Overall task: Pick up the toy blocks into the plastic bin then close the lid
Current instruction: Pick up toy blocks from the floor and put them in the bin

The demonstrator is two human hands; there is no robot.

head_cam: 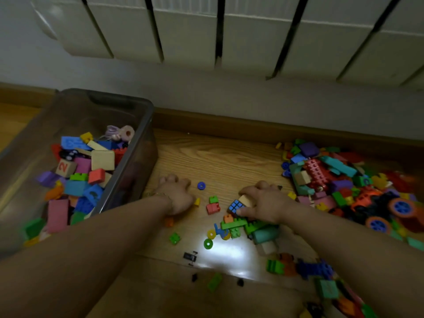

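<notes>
A clear plastic bin (146,138) stands on the floor at the left, part filled with coloured blocks (80,171). No lid is in view. A big heap of toy blocks (339,180) lies at the right. Between them my left hand (176,193) rests palm down on the wooden floor beside the bin, its fingers spread, a small yellow block (197,201) at its right edge. My right hand (263,203) is curled over a beige block (246,199) and a small blue cube (236,205), on top of green bricks (238,223).
Loose pieces lie between the hands: a blue ring (201,185), a red block (213,208), green and yellow rings (208,243). More blocks (309,269) trail to the lower right. A wall with a radiator (218,31) and skirting board runs behind.
</notes>
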